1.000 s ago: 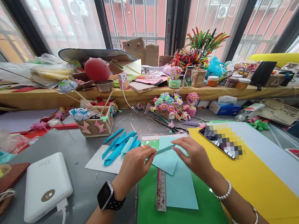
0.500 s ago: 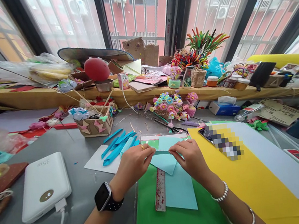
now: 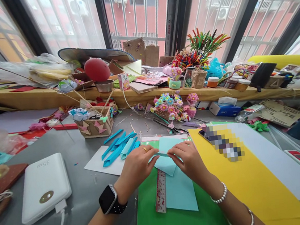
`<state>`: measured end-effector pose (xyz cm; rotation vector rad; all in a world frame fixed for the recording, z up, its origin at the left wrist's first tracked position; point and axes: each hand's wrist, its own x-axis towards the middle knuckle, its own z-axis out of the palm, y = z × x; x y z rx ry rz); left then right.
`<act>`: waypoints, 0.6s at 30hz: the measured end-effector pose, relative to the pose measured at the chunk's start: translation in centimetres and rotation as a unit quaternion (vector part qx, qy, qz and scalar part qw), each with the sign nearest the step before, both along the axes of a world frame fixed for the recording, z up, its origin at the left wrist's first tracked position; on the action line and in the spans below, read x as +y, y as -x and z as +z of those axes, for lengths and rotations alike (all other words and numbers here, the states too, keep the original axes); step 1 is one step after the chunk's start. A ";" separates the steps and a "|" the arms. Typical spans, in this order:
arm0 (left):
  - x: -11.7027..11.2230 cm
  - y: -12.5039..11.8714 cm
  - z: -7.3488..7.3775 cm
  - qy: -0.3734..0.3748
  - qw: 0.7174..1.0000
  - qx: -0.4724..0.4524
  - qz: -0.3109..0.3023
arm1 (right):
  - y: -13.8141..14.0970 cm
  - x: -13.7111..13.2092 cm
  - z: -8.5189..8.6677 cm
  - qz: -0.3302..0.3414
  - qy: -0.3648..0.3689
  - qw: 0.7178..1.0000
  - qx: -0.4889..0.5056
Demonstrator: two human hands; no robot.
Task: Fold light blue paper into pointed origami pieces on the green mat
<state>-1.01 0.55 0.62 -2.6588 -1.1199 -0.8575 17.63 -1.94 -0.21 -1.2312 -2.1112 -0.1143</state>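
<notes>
My left hand and my right hand each pinch one end of a narrow light-blue paper strip just above the table. A ring shows on the left hand and a black smartwatch on that wrist. Under the strip lie light-blue paper sheets on a green sheet, with a patterned ruler beside them. A pile of folded blue paper pieces rests on white paper just left of my left hand.
A white power bank with its cable lies at left. A phone rests on a yellow sheet at right. A small box of paper flowers, a flower bunch and a crowded wooden shelf stand behind.
Both hands have drawn closer together along the strip and shifted slightly toward me. The strip has been pressed narrower between the fingers.
</notes>
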 end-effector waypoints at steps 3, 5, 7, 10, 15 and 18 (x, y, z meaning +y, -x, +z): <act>0.0 -0.1 0.0 -0.008 1.000 0.001 0.000 | 0.1 -0.1 0.1 0.002 0.001 1.000 0.003; 0.0 0.1 0.1 -0.016 1.000 -0.005 0.004 | -0.1 0.0 0.3 -0.010 0.005 1.000 0.008; 0.2 0.4 0.3 -0.021 1.000 -0.008 0.013 | -0.3 0.1 0.4 -0.028 0.009 1.000 0.011; 0.4 0.9 0.6 -0.017 0.999 -0.003 0.032 | -0.8 0.3 0.5 -0.054 0.011 0.998 0.017; 0.7 1.4 0.7 -0.011 0.997 -0.012 0.073 | -1.6 0.5 0.6 -0.103 0.014 0.994 0.039; 0.6 1.3 0.7 0.000 0.997 -0.015 0.076 | -1.4 0.4 0.8 -0.102 0.018 0.992 0.077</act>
